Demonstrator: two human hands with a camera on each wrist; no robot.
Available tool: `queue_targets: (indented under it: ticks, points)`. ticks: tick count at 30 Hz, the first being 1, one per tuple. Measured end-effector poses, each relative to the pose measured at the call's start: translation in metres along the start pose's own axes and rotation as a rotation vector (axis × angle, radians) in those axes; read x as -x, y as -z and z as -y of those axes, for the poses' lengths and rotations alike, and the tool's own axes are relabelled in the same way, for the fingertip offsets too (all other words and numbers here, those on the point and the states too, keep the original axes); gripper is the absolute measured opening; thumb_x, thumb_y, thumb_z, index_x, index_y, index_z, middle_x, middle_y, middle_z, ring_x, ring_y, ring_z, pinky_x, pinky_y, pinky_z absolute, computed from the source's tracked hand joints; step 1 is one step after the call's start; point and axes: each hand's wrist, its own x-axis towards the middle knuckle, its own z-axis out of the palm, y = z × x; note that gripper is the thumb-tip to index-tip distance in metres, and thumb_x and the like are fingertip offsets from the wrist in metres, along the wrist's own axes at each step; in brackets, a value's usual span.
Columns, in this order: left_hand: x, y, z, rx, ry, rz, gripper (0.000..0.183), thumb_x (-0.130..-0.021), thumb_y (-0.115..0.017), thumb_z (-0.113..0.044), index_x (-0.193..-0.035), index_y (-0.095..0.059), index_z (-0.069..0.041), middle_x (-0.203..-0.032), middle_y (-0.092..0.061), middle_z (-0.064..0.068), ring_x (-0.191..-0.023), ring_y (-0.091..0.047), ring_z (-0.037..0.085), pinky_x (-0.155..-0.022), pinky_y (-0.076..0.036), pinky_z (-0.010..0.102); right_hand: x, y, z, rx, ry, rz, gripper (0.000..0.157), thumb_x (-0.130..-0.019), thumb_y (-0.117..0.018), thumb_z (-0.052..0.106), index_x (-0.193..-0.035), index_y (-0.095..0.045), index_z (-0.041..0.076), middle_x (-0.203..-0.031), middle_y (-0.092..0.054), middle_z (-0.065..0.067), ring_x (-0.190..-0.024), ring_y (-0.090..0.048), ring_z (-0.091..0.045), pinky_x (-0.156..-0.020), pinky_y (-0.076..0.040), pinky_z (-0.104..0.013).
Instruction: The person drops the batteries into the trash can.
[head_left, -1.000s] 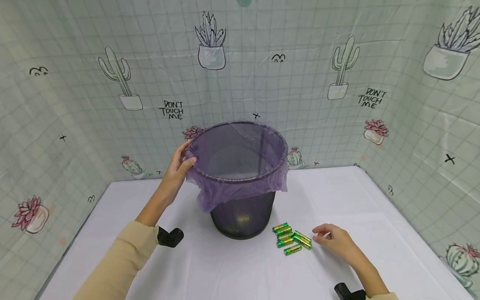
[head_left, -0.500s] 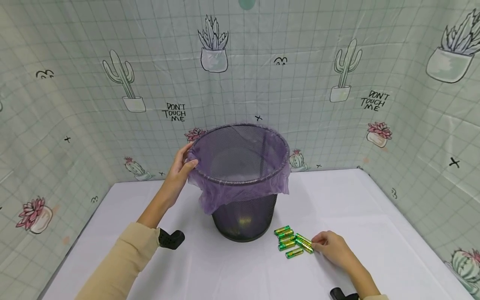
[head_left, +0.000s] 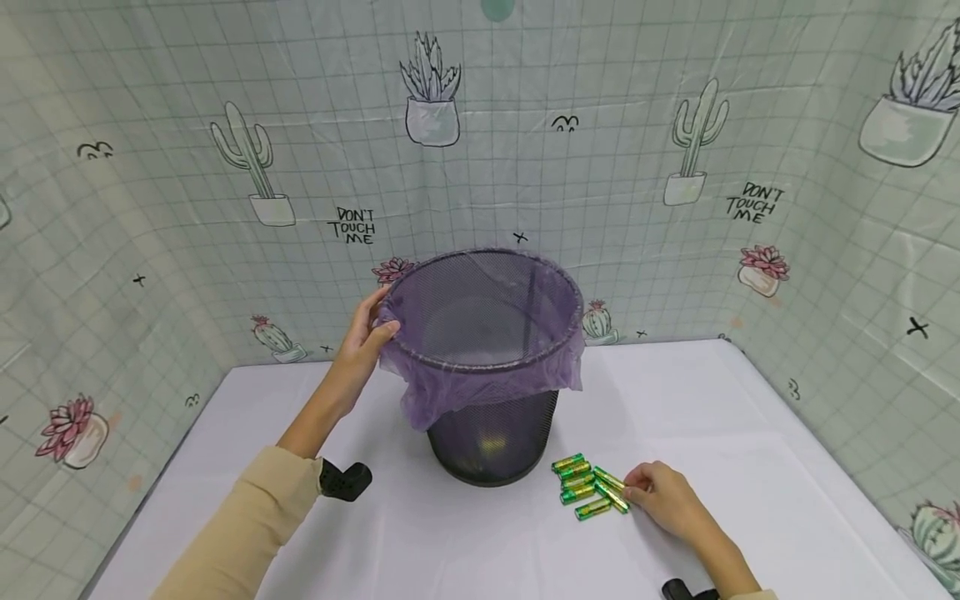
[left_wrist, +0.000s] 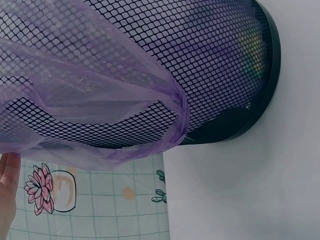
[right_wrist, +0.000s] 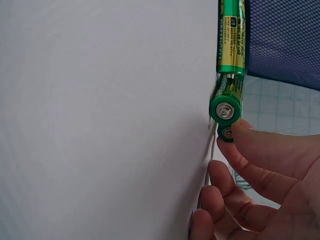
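A black mesh wastebasket (head_left: 491, 446) stands upright, lined with a thin purple bin bag (head_left: 457, 396) folded over its rim. My left hand (head_left: 352, 358) grips the rim at the left through the bag, thumb on top and fingers outside. In the left wrist view only a few fingertips (left_wrist: 10, 172) show at the edge. Several green and gold batteries (head_left: 577, 482) lie right of the bin's base. My right hand (head_left: 663, 500) pinches the end of one battery (right_wrist: 228, 133) between thumb and index finger. Another battery (right_wrist: 225, 111) lies against it, its tip facing the wrist camera.
A white cloth covers the table (head_left: 420, 550). Close behind it hangs a grid-patterned curtain (head_left: 480, 183) printed with cacti, which also lines both sides. A blurred yellow-green patch (left_wrist: 251, 52) shows through the mesh near the bin's bottom.
My right hand has moved left onto the batteries and closed its thumb and index finger on one. The slanted pair has shifted slightly. The left hand stays on the rim.
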Motion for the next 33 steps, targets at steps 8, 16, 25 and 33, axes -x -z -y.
queue_targets:
  ticks: [8,16,25,33]
  points:
    - [0.000,0.000,0.001,-0.011,-0.009,0.004,0.060,-0.096,-0.038,-0.021,-0.149,-0.011,-0.013,-0.156,-0.006,0.011,-0.143,-0.009,0.029,-0.114,-0.011,0.051,-0.001,0.008,0.008,-0.021,0.046,-0.014,0.013,-0.083,-0.063,0.008,-0.092,-0.064,-0.001,-0.083,-0.057,-0.004,-0.072,-0.048,-0.012,-0.061,-0.040,-0.022]
    - [-0.001,0.000,0.002,-0.012,-0.011,-0.008,0.061,-0.096,-0.039,-0.022,-0.149,-0.012,-0.014,-0.156,-0.006,0.010,-0.143,-0.007,0.027,-0.115,-0.011,0.051,0.001,0.035,0.036,-0.053,0.120,-0.105,0.017,-0.088,-0.062,0.015,-0.098,-0.064,0.001,-0.086,-0.058,-0.002,-0.077,-0.049,-0.011,-0.060,-0.040,-0.021]
    - [0.000,-0.001,0.001,-0.022,0.009,-0.017,0.062,-0.095,-0.039,-0.025,-0.150,-0.012,-0.015,-0.156,-0.006,0.010,-0.144,-0.004,0.027,-0.115,-0.010,0.051,0.012,0.075,0.076,-0.083,0.231,-0.253,0.021,-0.091,-0.058,0.021,-0.105,-0.064,0.006,-0.092,-0.060,-0.001,-0.079,-0.047,0.002,-0.069,-0.044,-0.019]
    - [0.000,0.000,0.001,-0.028,0.007,-0.022,0.062,-0.094,-0.039,-0.025,-0.150,-0.012,-0.016,-0.156,-0.006,0.010,-0.144,-0.004,0.027,-0.115,-0.009,0.052,0.021,0.102,0.119,-0.149,0.388,-0.353,0.018,-0.093,-0.056,0.018,-0.105,-0.063,0.007,-0.095,-0.057,0.003,-0.083,-0.048,0.003,-0.074,-0.040,-0.010]
